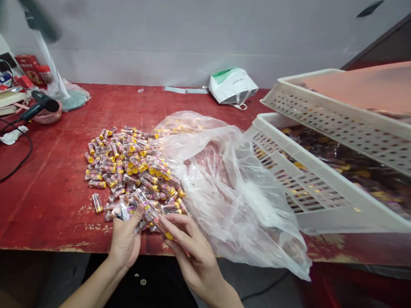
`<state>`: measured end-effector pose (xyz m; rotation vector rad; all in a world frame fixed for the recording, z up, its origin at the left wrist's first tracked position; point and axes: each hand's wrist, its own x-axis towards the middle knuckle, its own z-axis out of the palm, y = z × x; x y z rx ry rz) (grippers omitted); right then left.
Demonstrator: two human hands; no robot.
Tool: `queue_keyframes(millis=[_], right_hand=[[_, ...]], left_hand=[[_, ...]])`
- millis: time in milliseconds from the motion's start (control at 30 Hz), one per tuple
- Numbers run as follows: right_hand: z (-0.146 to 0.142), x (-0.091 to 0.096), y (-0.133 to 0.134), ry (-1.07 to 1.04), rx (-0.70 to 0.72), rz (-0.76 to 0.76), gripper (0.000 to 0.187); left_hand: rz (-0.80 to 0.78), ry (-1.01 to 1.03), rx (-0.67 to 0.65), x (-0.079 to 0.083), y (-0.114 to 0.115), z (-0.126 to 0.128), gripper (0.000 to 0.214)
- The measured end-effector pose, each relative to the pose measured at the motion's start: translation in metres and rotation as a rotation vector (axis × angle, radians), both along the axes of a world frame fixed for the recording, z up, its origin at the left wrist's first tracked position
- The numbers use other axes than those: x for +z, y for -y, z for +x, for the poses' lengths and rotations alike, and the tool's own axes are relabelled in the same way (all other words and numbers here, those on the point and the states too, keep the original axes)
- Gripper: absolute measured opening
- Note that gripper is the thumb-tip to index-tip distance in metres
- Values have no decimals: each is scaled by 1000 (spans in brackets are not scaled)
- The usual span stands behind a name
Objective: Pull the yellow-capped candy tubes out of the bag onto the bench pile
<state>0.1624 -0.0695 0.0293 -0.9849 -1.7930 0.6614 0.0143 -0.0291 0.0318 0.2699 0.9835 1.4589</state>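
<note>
1. A yellow-capped clear tube (pixel 155 219) lies across the near edge of a heap of similar tubes (pixel 130 169), directly between the two hands. The heap sits on a red wooden table (pixel 46 201), and its tubes point every which way.
2. The left hand (pixel 125 241) is half closed, its thumb raised and fingers curled in at the heap's near edge, beside a crumpled scrap of clear plastic (pixel 123 212). It touches the tubes there, but whether it grips any of them cannot be told.
3. The right hand (pixel 194 258) is partly closed, with its fingers (pixel 177 227) laid along the tube and pinching it near the capped end.
4. The tube's long axis runs diagonally, from upper left down to lower right. Its yellow cap (pixel 169 235) points down and right, towards the right hand.
5. To the right of the heap, a crumpled clear plastic bag (pixel 231 187) spreads over the table and hangs past its front edge. Two white perforated plastic crates (pixel 327 177) stand tilted beyond the bag, the lower one filled with more tubes. Farther back lie a white carrier bag (pixel 232 87) and, at the far left, a black hair dryer (pixel 40 106).
</note>
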Motion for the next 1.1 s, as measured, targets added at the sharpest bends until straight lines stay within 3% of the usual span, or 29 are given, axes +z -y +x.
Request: queue_keyframes(millis=[100, 233, 433, 733, 933, 1033, 1100], right_hand=[[3, -3, -1, -73, -23, -18, 55], [1, -6, -6, -143, 30, -166, 50], [-14, -15, -16, -219, -157, 30, 49], [-38, -28, -46, -250, -197, 32, 44], [-60, -19, -105, -198, -178, 38, 29], [-68, -6, -154, 85, -261, 72, 25], [-58, 0, -184, 319, -295, 28, 28]], left_hand=[[12, 8, -61, -3, 2, 0, 57], [19, -33, -117, -8, 7, 2, 56], [62, -61, -170, -12, 12, 2, 56], [63, -54, -42, -24, -11, -10, 50], [51, 41, 38, -19, -41, -27, 54], [19, 65, 59, -19, -50, -40, 39], [-45, 44, 88, -24, -54, -48, 26]])
